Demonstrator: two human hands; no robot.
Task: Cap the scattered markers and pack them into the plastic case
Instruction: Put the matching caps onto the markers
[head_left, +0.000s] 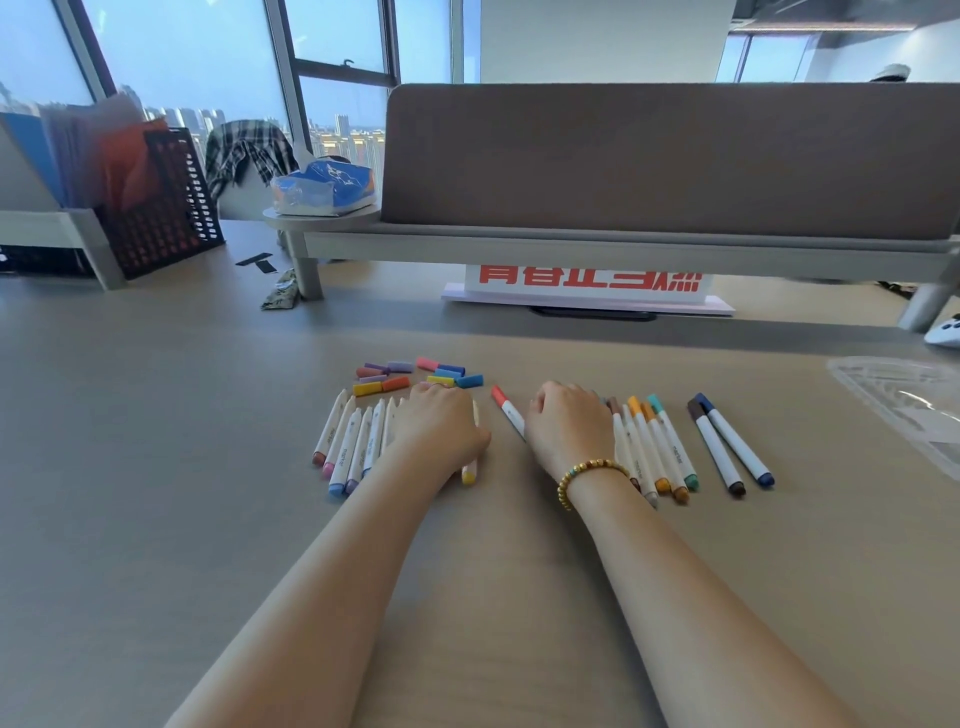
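Note:
A row of uncapped white markers lies left of centre, with several loose coloured caps just beyond it. My left hand lies palm down over the right end of that row. Its fingertips, near a yellow cap, are hidden. A yellow-ended marker runs under its thumb. My right hand, a bead bracelet on the wrist, rests with its fingers bent down on a group of capped markers. A red-capped marker lies between my hands. The clear plastic case sits at the right edge.
Two dark-capped markers lie apart to the right of the capped group. A raised shelf with a grey divider panel crosses the back of the desk, with a red-lettered sign under it. A black mesh file basket stands far left.

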